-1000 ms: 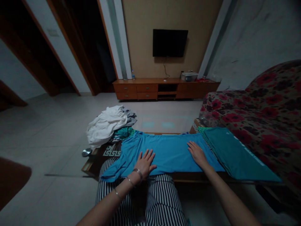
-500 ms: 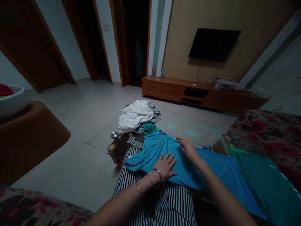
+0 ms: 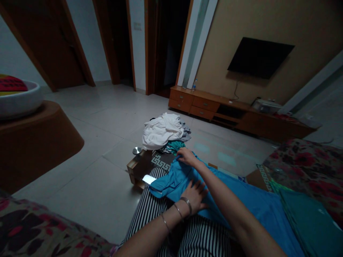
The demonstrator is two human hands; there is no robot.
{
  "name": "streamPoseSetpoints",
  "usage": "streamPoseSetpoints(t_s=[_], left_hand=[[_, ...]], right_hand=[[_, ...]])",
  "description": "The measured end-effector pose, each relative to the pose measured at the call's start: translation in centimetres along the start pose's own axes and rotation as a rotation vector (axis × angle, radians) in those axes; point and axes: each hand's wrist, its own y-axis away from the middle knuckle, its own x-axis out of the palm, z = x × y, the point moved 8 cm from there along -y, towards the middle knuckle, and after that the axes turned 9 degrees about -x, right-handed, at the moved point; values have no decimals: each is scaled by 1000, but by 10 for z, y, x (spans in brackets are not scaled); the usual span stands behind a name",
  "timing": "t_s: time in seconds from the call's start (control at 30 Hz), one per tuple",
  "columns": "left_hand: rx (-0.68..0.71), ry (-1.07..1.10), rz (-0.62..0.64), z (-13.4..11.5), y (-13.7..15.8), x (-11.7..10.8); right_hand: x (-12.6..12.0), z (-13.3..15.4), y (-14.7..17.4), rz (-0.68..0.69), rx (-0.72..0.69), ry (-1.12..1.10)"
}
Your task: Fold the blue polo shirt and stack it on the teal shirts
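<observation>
A blue T-shirt [image 3: 230, 187] lies spread across a low table [image 3: 144, 160] and partly over my striped trouser legs. My left hand [image 3: 195, 197], with bangles on the wrist, rests on the fabric with its fingers spread. Farther off, my right hand [image 3: 187, 157] has its fingers closed on the shirt's far edge, by the collar or shoulder; exactly which part cannot be made out. A bright white flat patch [image 3: 149, 179] shows beside the near sleeve. To the right lies a folded green garment [image 3: 308, 214], next to the blue shirt's lower end.
Beyond the shirt, a white garment [image 3: 162, 130] tops a clothes pile at the table's far end. A white basin [image 3: 21, 103] with red and yellow cloth sits on a brown stand [image 3: 53, 135] at left. Flowered sofas [image 3: 302, 160] flank the table. A TV cabinet [image 3: 206, 107] lines the wall.
My right hand has moved left and away from me to the shirt's far edge and closed on it. The shirt is more bunched there. My left hand stays on the cloth; the view has shifted.
</observation>
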Motion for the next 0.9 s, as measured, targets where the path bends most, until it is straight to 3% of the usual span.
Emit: streamPoseSetpoints(t_s=[0.17,0.23,0.4,0.53,0.67,0.8,0.9], left_hand=[[-29,20,-22,2,0,3],[-39,41,11,2,0,4],[-104,113,138,6,0,8],[-130,135,168,7,0,9],[-137,142,189,5,0,7],[-159,174,195,4,0,3],[-184,169,200,4,1,1]], right_hand=[[-45,-19,100,-468,-9,-298],[-39,-24,140,-468,22,-304],[2,-16,193,-215,23,-62],[18,-20,209,-119,92,140],[4,-30,214,-195,246,196],[-7,-12,181,-293,216,50],[5,-3,147,-293,212,-51]])
